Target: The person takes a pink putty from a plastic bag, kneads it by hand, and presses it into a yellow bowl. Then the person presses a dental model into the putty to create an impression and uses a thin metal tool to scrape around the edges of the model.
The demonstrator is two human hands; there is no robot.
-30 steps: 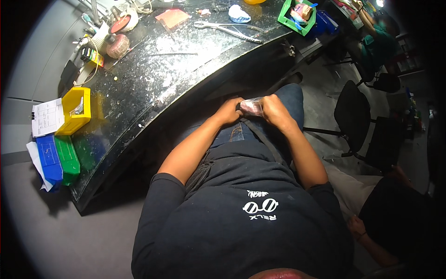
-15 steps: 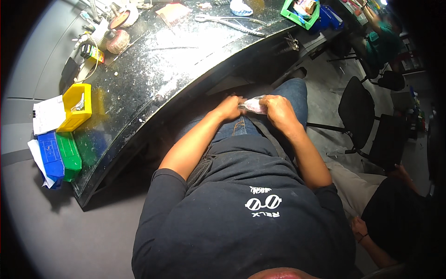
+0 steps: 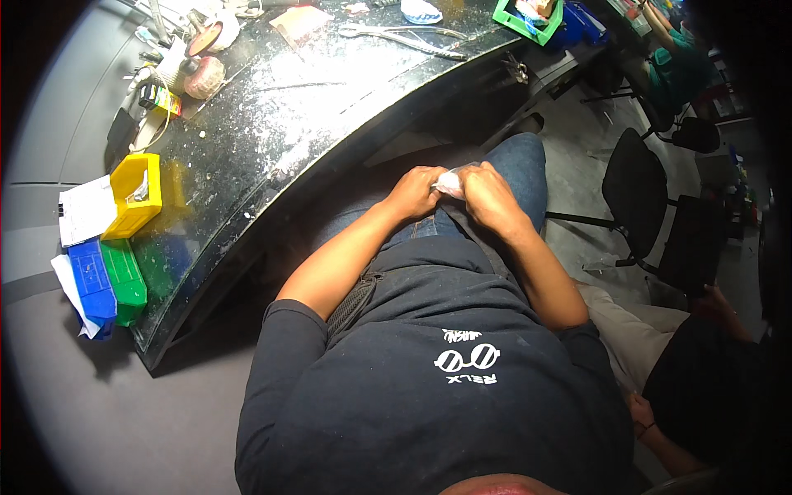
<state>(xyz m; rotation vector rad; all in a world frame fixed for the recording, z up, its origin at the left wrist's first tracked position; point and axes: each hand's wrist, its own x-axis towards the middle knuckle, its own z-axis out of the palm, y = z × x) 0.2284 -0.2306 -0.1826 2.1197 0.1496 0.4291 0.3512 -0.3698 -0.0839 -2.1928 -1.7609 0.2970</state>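
clear pouch: held between left hand and right hand, over the jeans, just off the near edge of the table; pale pinkish-white inside, contents too small to make out.
left hand: curled in at the left end of the pouch, apparently pinching it; fingertips mostly hidden.
right hand: folded fist-like over the right end, gripping; thumb placement impossible to tell.
visible span of pouch: shorter than half a second ago; drawn in between closer hands, bunched up instead of stretched lengthwise.
meaning: probably mid-handling, perhaps gathered or squeezed; no sign of release at either end; sealed or open, cannot tell.
pliers: lying on the table, handles apart, well away from both hands.
yellow bin: standing at the table's left side, beside white papers.
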